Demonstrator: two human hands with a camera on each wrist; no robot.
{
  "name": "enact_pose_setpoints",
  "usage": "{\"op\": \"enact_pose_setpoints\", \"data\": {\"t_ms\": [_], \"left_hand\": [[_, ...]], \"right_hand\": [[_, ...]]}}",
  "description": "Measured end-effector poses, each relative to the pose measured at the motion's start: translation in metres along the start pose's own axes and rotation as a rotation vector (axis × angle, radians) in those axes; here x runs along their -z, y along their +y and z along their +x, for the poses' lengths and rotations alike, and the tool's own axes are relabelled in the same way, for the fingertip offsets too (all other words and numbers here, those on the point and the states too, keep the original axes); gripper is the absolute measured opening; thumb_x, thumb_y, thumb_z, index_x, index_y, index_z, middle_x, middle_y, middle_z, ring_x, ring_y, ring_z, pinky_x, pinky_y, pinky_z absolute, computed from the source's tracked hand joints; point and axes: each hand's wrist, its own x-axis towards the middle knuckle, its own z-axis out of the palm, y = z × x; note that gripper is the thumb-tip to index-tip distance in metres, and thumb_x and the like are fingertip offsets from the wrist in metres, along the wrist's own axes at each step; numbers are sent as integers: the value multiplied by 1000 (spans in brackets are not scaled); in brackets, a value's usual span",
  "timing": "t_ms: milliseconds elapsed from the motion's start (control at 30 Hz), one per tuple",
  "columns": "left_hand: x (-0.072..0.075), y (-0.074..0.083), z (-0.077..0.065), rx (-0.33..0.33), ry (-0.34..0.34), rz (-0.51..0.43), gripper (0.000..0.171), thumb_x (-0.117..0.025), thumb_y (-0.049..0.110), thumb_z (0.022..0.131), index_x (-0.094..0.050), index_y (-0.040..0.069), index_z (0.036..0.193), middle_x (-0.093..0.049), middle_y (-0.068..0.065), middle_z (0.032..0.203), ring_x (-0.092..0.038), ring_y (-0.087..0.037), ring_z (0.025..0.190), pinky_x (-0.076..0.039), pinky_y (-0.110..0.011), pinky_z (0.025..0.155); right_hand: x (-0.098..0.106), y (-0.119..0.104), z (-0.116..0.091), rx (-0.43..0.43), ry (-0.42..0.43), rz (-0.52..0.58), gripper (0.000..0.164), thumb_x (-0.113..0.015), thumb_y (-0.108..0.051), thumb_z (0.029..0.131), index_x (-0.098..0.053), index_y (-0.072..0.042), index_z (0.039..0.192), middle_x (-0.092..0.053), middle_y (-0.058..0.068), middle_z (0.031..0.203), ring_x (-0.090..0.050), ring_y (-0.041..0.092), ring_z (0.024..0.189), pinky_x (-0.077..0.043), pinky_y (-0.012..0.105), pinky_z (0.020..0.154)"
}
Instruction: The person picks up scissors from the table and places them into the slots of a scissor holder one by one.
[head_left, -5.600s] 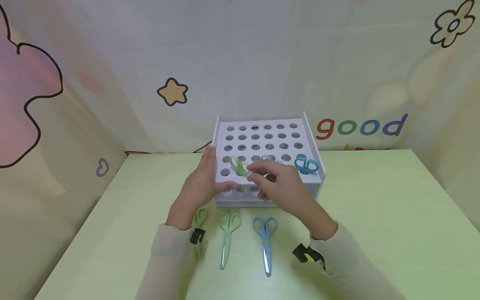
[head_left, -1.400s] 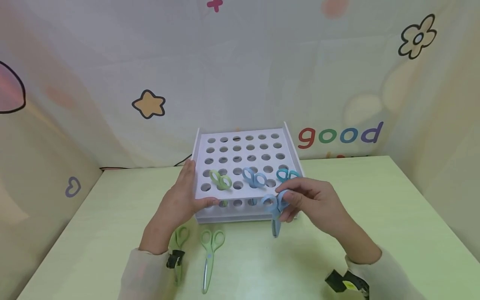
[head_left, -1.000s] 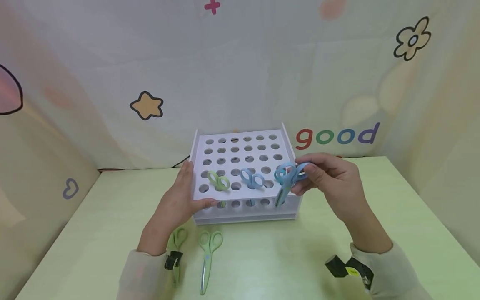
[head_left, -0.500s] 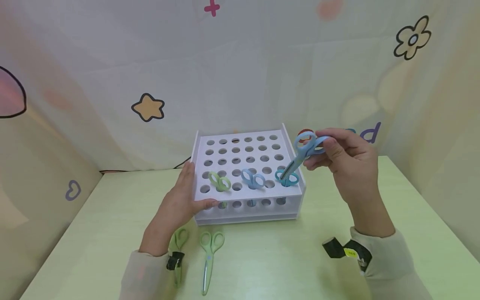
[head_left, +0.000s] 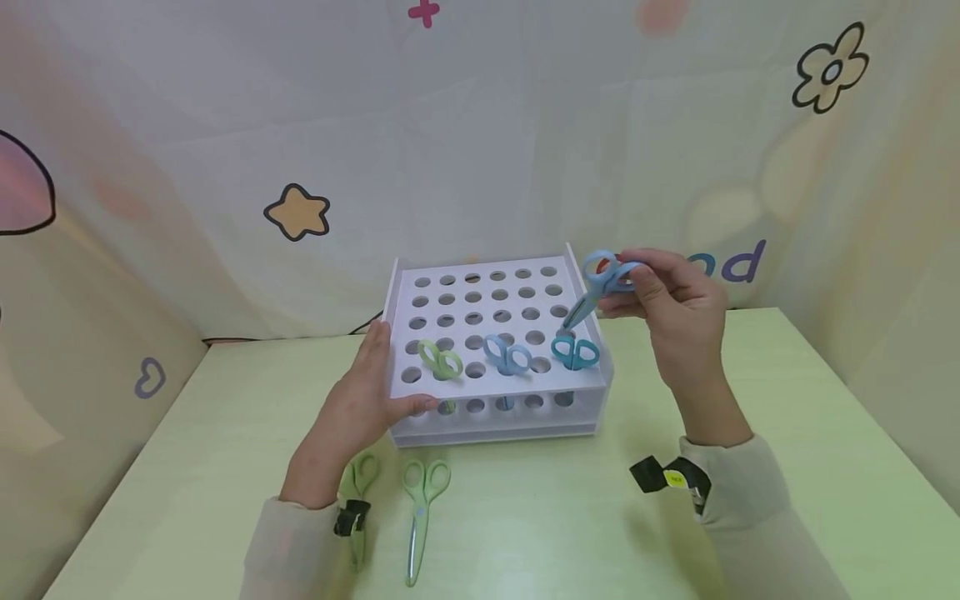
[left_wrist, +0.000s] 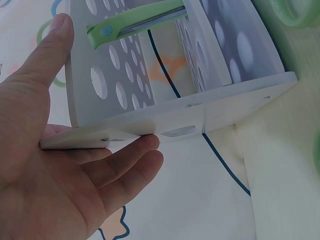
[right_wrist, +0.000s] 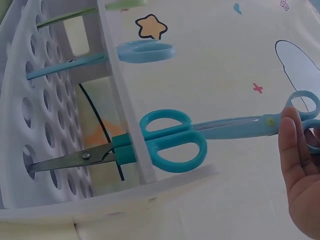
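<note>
I have the right hand (head_left: 675, 308) pinching blue scissors (right_wrist: 250, 127) handles-up, presumably for control; the left hand (head_left: 348, 404), fingers (left_wrist: 130, 155) straight, apparently braces the rack (head_left: 487, 385).

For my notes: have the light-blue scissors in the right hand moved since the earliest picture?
Yes: upward and forward, the light-blue scissors went from the table to above the right edge of the white perforated rack.

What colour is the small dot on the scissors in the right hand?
The dot is yellow-green; it shows best in the right wrist view.
</note>
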Motion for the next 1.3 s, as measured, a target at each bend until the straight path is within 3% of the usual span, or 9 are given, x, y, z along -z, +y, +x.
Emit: {"op": "enact_pose_setpoints", "data": {"t_ms": [233,667,1000,1300], "left_hand": [[1,0,0,9,-5,-7,127,-84,48,79,2,7,162,2,-12,169,-42,-38,131,-45,-47,94],[2,0,0,15,-7,-9,126,-84,49,79,2,9,163,4,-10,169,-43,-39,131,-44,-50,98],[1,0,1,13,-7,-18,127,-86,47,78,2,10,163,1,-10,169,-43,-36,131,-46,-47,95],[1,1,1,23,-5,-13,127,-86,45,78,2,10,163,1,-8,169,-46,-35,126,-47,-45,93]], "right_hand": [[4,14,-1,-50,-5,-74,23,-58,5,99,-62,18,118,-73,14,104,-73,21,73,-57,31,70],[7,29,-5,-171,-5,-112,25,-64,-3,98,-66,12,118,-70,11,88,-71,19,67,-57,29,66],[7,32,-8,-341,-12,-365,29,-69,-19,98,-69,2,117,-69,2,87,-62,17,61,-49,22,57],[9,37,-9,-443,-49,-501,35,-69,-27,98,-70,-3,124,-66,2,93,-50,19,54,-44,22,52]]}}
